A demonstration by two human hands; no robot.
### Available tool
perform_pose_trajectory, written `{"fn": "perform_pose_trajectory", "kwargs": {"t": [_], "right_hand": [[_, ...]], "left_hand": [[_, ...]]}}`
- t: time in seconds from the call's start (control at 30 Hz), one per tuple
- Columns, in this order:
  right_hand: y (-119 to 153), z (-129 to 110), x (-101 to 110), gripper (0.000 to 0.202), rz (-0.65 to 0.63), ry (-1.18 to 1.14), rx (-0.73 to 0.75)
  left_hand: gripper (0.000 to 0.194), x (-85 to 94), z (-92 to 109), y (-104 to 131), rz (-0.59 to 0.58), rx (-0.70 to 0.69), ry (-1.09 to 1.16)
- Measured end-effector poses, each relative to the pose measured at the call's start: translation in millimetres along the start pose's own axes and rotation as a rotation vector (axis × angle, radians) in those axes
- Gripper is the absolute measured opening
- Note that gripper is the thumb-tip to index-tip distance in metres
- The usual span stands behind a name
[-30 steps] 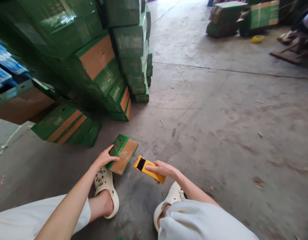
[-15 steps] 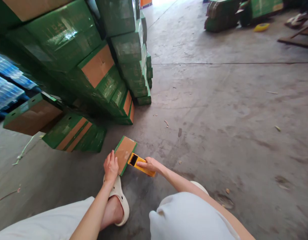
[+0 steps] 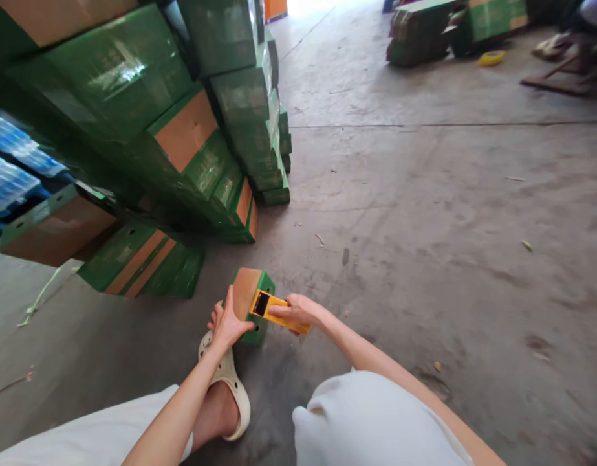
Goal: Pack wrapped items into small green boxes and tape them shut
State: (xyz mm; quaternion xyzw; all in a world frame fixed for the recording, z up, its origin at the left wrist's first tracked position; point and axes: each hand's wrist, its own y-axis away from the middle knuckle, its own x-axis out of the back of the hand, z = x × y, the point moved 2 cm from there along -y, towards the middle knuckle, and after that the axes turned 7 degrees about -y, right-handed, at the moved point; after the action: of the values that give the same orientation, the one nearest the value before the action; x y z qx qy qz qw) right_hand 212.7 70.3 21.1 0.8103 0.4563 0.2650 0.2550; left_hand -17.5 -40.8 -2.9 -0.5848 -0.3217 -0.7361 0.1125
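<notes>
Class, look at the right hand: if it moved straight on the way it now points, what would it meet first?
Most likely the small box: the right hand aims its yellow tool at it, and the tip overlaps it in view, though whether they touch is unclear.

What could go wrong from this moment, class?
The yellow, black-panelled handheld tool in the right grip overlaps the small green-and-brown cardboard box in view, so might scuff it.

The left grip has its thumb close to the tool's head and could get knocked.
</notes>
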Motion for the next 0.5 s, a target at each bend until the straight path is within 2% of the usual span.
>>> {"fn": "perform_pose_trajectory", "kwargs": {"t": [0.13, 0.23, 0.33, 0.4, 0.5], "right_hand": [[31, 9, 33, 0.066, -0.076, -0.025, -0.098], [40, 16, 37, 0.066, -0.109, -0.001, -0.136], [43, 16, 29, 0.063, -0.098, -0.048, -0.074], [52, 20, 28, 0.061, -0.038, -0.012, -0.035], [79, 40, 41, 0.060, 0.062, 0.130, -0.083]], "left_hand": [[0.133, -27.6, 22, 15, -0.155, -0.051, 0.220], [0.126, -42.8, 29, 23, -0.174, -0.056, 0.220], [0.120, -45.6, 26, 21, -0.185, -0.095, 0.262], [0.119, -43.8, 20, 18, -0.191, -0.118, 0.293], [0.121, -41.9, 14, 12, -0.199, -0.133, 0.299]]}}
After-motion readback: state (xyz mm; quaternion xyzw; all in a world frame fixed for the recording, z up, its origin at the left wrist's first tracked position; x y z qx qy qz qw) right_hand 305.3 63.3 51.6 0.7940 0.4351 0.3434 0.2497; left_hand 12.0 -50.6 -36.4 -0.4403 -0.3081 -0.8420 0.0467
